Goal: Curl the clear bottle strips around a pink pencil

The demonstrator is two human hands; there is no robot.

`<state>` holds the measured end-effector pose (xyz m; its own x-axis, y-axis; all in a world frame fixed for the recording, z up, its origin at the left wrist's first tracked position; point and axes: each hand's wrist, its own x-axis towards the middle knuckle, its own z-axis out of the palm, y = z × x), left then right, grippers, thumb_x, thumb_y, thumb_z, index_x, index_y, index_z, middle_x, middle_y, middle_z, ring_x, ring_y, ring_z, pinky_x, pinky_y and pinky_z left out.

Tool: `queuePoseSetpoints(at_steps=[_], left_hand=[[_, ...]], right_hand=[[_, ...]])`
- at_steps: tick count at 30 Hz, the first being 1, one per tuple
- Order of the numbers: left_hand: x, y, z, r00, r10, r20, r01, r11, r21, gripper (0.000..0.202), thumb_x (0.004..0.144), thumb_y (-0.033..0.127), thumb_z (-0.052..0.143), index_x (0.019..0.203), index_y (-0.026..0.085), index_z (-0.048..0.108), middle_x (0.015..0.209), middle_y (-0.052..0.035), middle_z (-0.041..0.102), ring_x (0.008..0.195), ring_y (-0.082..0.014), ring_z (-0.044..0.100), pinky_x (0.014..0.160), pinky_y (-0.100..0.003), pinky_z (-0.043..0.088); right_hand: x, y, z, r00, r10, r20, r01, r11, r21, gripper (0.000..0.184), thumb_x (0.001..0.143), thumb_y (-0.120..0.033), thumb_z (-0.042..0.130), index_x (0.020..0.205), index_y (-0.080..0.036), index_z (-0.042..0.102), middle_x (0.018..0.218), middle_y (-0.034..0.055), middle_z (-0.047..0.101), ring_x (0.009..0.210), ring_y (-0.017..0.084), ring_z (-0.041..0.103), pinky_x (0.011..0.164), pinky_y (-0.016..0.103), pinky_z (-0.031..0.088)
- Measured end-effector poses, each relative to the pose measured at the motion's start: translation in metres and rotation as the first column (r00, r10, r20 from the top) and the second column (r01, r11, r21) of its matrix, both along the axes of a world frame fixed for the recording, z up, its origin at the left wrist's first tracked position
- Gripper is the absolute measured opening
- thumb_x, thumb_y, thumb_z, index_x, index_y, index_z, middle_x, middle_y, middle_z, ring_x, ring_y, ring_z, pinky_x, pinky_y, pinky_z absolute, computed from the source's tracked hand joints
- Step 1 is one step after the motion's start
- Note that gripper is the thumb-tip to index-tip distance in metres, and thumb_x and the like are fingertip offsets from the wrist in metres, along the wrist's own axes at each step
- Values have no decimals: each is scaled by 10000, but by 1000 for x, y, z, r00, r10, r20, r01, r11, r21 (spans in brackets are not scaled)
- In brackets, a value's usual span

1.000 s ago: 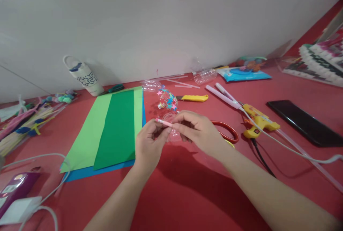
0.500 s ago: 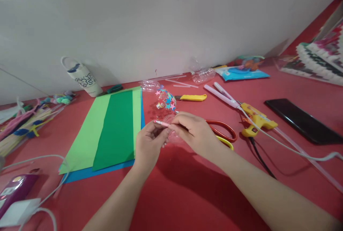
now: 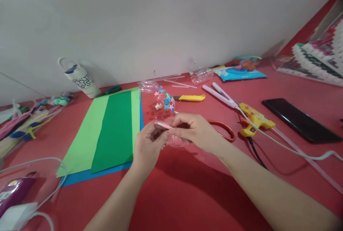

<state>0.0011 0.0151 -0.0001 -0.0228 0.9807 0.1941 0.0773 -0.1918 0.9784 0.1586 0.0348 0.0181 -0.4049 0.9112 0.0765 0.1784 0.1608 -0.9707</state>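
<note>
Close together at the middle of the red table, both my hands are closed on a slim pink pen-like stick [image 3: 163, 125] with pale markings. My left hand [image 3: 148, 143] pinches its left part, while the fingertips of my right hand [image 3: 191, 129] meet its right end. Below and between them shows a clear plastic piece [image 3: 175, 140], partly hidden by my fingers; whether it is held I cannot tell. Just beyond my hands lies a clear plastic form covered in coloured stars [image 3: 166, 101]. Red-handled scissors [image 3: 226, 131] lie partly behind my right hand.
Green sheets [image 3: 114, 131] lie at left, near a white bottle [image 3: 85, 82]. A yellow utility knife [image 3: 191, 98], pink hair straightener [image 3: 219, 94], yellow glue gun [image 3: 255, 118] with cord and black phone [image 3: 301, 120] spread rightward. Clear plastic pieces [image 3: 202, 76] sit by the wall.
The clear plastic under my hands shows more and reaches further right, covering the scissors' yellow part. My hands stay on the pink stick, tilted slightly more. The whole view has shifted a little.
</note>
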Motion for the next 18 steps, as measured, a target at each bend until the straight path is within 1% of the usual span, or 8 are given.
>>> queuePoseSetpoints(at_steps=[2, 5, 7, 10, 12, 14, 16, 18], left_hand=[[0, 2, 0, 1000, -13, -9, 13, 1000, -15, 41, 702, 178, 653, 707, 171, 614, 533, 46, 560, 429, -62, 481, 410, -169, 389], [1, 4, -1, 999, -23, 31, 25, 997, -68, 52, 701, 182, 643, 728, 161, 604, 554, 40, 581, 435, -59, 488, 422, -169, 401], [2, 5, -1, 996, -6, 86, 14, 995, -104, 150, 683, 171, 653, 815, 166, 582, 570, 49, 586, 435, -62, 503, 415, -167, 406], [2, 6, -2, 988, 12, 154, 10, 990, -139, 303, 639, 139, 670, 900, 181, 522, 568, 72, 569, 427, -70, 520, 401, -166, 411], [1, 6, -2, 986, -5, 169, 30, 989, -144, 302, 633, 138, 666, 890, 182, 512, 573, 72, 570, 425, -68, 522, 399, -166, 414], [1, 6, -2, 986, -20, 166, 45, 988, -146, 279, 639, 145, 659, 876, 181, 517, 573, 71, 571, 427, -66, 523, 402, -167, 414], [1, 6, -2, 987, -27, 161, 51, 988, -147, 275, 639, 142, 657, 873, 182, 518, 560, 74, 565, 431, -68, 527, 411, -168, 416], [1, 7, -3, 988, -29, 150, 51, 989, -141, 273, 643, 144, 657, 875, 182, 517, 560, 74, 564, 429, -69, 527, 412, -171, 417]], right_hand=[[-2, 0, -2, 1000, -23, 12, 22, 999, 29, 191, 830, -311, 586, 691, -183, 555, 547, -60, 452, 447, 76, 384, 462, 218, 309], [-5, 0, -6, 990, -109, 94, 83, 965, 248, 208, 860, -278, 554, 677, -178, 566, 588, -40, 463, 510, 89, 405, 522, 230, 332], [-8, -1, -7, 980, -162, 118, 111, 929, 353, 211, 855, -248, 563, 656, -176, 557, 618, -30, 468, 557, 100, 421, 553, 235, 336], [-11, -3, -8, 975, -192, 108, 149, 936, 319, 211, 833, -237, 590, 641, -184, 520, 617, -36, 474, 562, 105, 425, 530, 227, 318], [-12, -3, -10, 973, -200, 117, 157, 941, 298, 218, 831, -241, 593, 637, -187, 510, 610, -38, 480, 552, 105, 423, 524, 226, 317], [-12, -2, -13, 968, -206, 145, 139, 917, 373, 232, 853, -262, 573, 641, -185, 521, 611, -29, 482, 556, 110, 421, 542, 234, 329], [-12, -1, -15, 962, -213, 173, 109, 874, 473, 252, 879, -271, 542, 644, -182, 532, 623, -17, 481, 572, 117, 425, 563, 241, 338], [-11, 0, -15, 961, -217, 169, 105, 858, 503, 242, 873, -240, 553, 639, -181, 529, 631, -16, 480, 583, 118, 431, 568, 238, 338]])
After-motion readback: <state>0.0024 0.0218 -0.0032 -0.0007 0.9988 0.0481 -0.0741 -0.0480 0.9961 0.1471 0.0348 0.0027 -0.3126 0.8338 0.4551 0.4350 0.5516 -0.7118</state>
